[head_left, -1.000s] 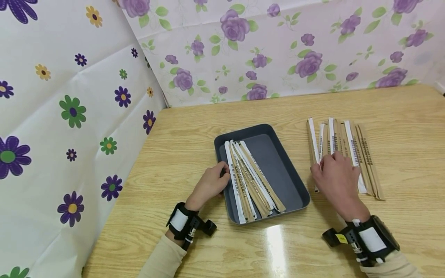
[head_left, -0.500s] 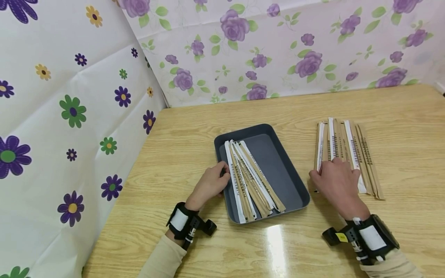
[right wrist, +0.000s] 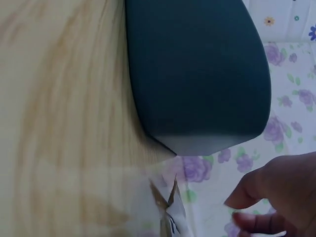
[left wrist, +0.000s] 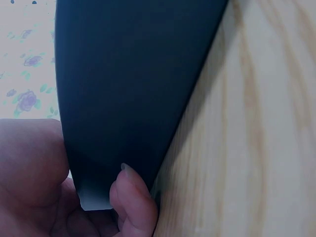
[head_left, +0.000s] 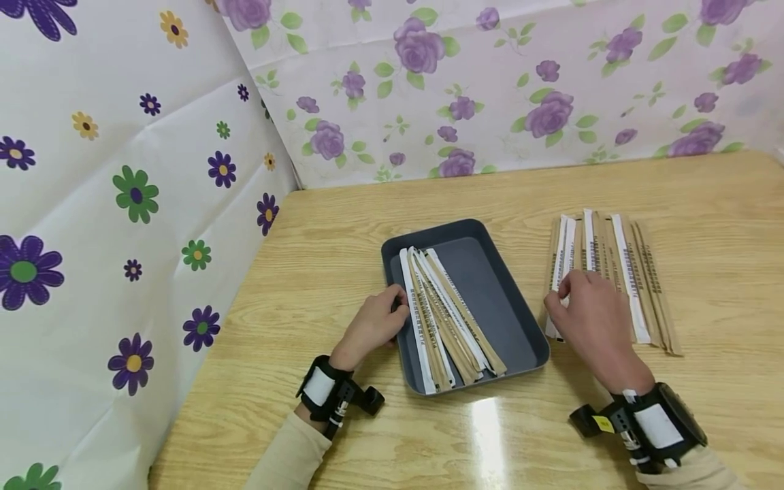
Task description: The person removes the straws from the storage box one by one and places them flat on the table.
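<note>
Packets [head_left: 631, 286]: were partly hidden by the right hand [head_left: 593, 323].
Print [head_left: 652, 269]: was mostly too small to read.
Tray [left wrist: 133, 89]: ran off the top of both wrist views.
Sleeves [head_left: 288, 452]: were cut off by the head view's lower edge.

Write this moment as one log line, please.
left grip: holds tray | right grip: over outside packets, hold unclear | inside packets: toward tray's left

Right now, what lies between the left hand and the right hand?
The grey tray holding slim paper packets, then bare table, in the head view.

Slim packets [head_left: 447, 320], seemingly paper, slanted in grey tray [head_left: 497, 306]; packet row [head_left: 627, 272] to right.
</note>
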Motion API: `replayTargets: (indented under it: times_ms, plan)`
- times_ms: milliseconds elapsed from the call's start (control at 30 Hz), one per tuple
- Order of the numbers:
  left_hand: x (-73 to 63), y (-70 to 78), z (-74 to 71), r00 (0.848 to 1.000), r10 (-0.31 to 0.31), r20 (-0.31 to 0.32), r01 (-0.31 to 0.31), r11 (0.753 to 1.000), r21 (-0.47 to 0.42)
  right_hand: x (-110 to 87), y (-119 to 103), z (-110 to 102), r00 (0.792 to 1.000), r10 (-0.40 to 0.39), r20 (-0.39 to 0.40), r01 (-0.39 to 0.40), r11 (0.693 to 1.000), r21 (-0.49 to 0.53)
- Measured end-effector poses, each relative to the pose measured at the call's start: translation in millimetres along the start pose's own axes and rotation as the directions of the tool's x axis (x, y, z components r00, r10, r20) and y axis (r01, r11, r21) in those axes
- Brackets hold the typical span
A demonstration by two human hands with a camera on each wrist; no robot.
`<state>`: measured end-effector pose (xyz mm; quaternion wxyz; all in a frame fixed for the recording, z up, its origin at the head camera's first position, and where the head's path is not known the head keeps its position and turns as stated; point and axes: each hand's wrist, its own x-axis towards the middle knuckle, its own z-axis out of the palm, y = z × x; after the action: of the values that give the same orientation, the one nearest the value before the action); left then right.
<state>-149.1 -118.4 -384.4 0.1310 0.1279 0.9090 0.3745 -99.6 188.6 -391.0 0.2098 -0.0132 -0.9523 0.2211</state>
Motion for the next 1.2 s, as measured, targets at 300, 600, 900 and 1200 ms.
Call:
replayTargets:
  times_ms: [300, 600, 900, 1200]
  plan:
    - [1.8, 0.1, 1.2, 1.000, -0.011, -0.002, 0.011, 1.000, -0.002, -3.0, -18, 4, 0.985, -0.170, 0.033, 0.163, 0.976, 0.142]
    - [2.6, 0.5, 1.6, 1.000, -0.004, -0.002, 0.004, 1.000, -0.001, -10.6, -32, 10, 0.915, -0.405, -0.005, 0.404, 0.913, 0.064]
    - [2.6, 0.7, 0.0, 1.000, -0.011, 0.003, 0.011, 1.000, -0.003, -22.7, -54, 12, 0.906, -0.368, 0.211, 0.379, 0.925, -0.014]
    - [1.5, -0.6, 1.5, 1.000, -0.011, 0.008, 0.011, 1.000, -0.001, -26.2, -56, 17, 0.908, -0.296, 0.298, 0.301, 0.953, 0.028]
